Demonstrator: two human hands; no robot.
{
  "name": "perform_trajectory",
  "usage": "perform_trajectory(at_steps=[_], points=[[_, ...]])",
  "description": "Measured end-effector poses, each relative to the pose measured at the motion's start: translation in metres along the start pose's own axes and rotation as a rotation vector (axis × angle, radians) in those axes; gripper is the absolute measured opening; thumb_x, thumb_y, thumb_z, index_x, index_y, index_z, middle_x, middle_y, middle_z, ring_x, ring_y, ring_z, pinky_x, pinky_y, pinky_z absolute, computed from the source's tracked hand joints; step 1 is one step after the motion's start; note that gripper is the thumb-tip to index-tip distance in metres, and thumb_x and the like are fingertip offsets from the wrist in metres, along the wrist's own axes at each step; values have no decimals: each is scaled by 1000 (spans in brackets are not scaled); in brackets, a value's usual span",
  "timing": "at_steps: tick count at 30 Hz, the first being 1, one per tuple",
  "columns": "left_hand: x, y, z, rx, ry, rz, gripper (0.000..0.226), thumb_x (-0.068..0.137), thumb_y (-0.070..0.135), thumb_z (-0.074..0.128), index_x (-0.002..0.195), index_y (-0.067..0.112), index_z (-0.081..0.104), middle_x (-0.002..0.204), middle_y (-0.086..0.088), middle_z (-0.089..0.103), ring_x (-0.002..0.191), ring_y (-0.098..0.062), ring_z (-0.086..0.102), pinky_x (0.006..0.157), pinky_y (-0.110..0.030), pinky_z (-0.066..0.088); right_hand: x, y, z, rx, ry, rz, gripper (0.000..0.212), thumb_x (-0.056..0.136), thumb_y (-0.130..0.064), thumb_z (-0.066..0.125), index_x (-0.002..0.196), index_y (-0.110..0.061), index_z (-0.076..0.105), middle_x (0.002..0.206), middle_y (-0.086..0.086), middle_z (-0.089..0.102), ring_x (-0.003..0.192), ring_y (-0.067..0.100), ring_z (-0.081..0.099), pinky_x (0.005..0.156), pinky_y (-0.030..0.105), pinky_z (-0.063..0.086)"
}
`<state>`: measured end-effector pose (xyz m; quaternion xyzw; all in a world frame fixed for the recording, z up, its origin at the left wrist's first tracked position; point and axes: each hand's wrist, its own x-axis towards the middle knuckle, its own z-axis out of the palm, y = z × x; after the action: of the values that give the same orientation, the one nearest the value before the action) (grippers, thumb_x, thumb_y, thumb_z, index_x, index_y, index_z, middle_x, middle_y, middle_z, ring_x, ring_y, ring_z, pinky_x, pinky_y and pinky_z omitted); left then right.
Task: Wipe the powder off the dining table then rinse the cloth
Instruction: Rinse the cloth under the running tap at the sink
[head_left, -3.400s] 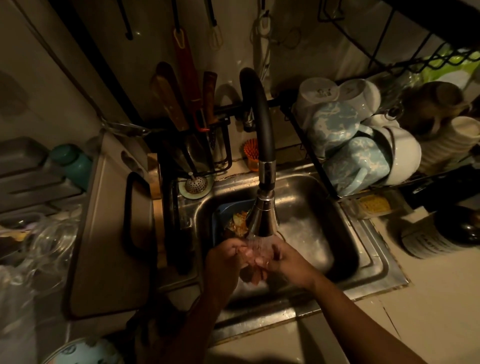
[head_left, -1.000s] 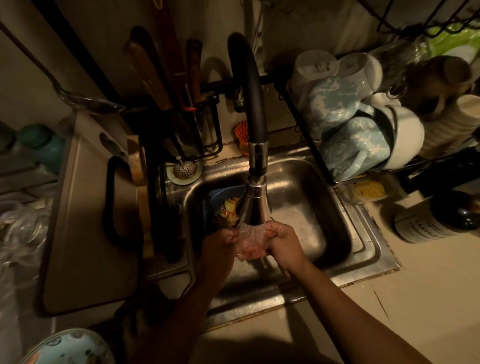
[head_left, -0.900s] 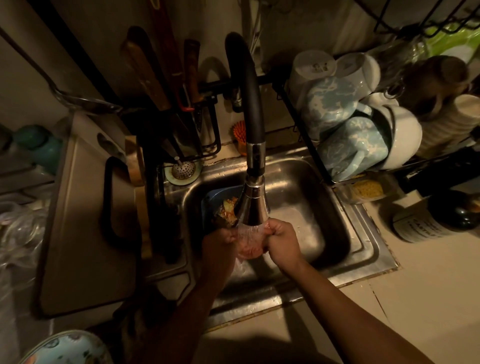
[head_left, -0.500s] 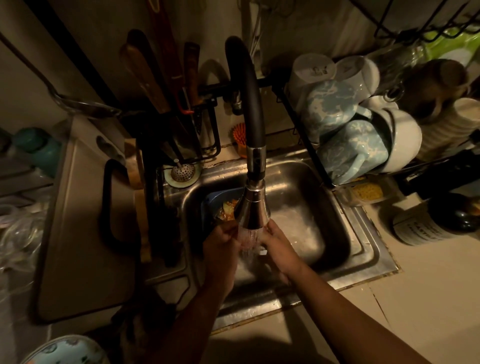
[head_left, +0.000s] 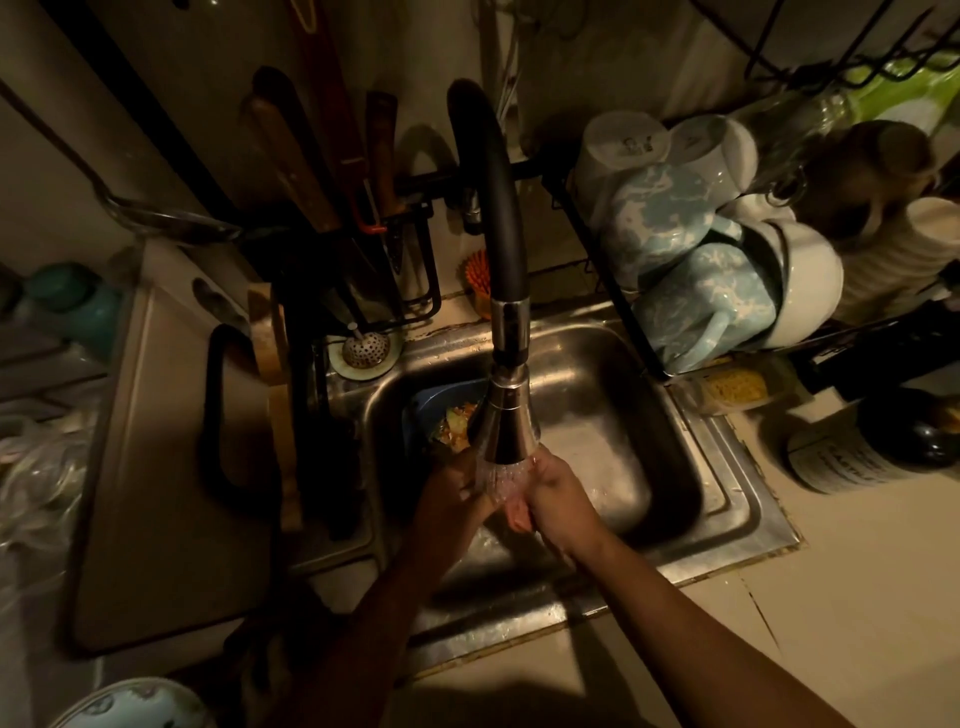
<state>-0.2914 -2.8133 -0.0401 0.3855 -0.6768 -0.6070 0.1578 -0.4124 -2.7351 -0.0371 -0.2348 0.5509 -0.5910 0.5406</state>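
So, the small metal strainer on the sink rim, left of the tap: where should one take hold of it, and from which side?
Probably pinch the thin post rising from the dome of the strainer, coming from above. The dome is low and rounded, and the black rack stands close behind it, so its sides offer little hold.

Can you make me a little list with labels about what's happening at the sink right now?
place: metal sink in a dim kitchen
tap: black, with water running from it
cloth: pinkish, bunched up under the water, mostly hidden
left hand: holds one side of the cloth
right hand: holds the other side
in the sink: blue bowl with food scraps, behind the tap head
beside the sink: mugs stacked to the right
step: rinsing the cloth
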Motion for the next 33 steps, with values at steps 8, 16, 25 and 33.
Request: perform_trajectory(at_steps=[8, 16, 25, 33], points=[[3, 8, 6, -171, 68, -132, 30, 82, -10, 63, 104, 9, 71, 91, -16, 73, 87, -41, 70, 75, -57, 58, 6, -3, -9, 72, -16, 133, 12, 98, 3, 47, 104, 11, 55, 59, 14, 62, 46, 16, 53, 57, 30, 48], [5, 19, 3, 17, 231, -159, 37, 75, -13, 65, 56, 19, 64, 56, 3, 65, 57, -15, 62, 55, -25, 48, 3, 4, -16, 36, -4, 274, 65, 87, 12, 58, 142, -14, 38, 98, 14, 60, 68, 12, 61, 57, 24, 47], [1, 32, 5, 12, 317, -175, 38, 83, -9, 63, 67, 25, 59, 54, 12, 57, 45, 7, 53, 44, -8, 36, 0, 8, -1, 12, 122, 147, 42, 88, -14, 60, 117, 11, 44, 90, 34, 50, 74, 32, 47, 65, 34, 43], [2, 43, 2, 35, 299, -61, 48, 84, -13, 59, 94, 34, 60, 86, 18, 65, 78, 14, 61, 67, -4, 45, 10, 1, -5, -168, 181, -1, 23, 90, 3, 60, 101, -15, 70, 93, 26, 65, 79, 30, 61, 71, 40, 49]])
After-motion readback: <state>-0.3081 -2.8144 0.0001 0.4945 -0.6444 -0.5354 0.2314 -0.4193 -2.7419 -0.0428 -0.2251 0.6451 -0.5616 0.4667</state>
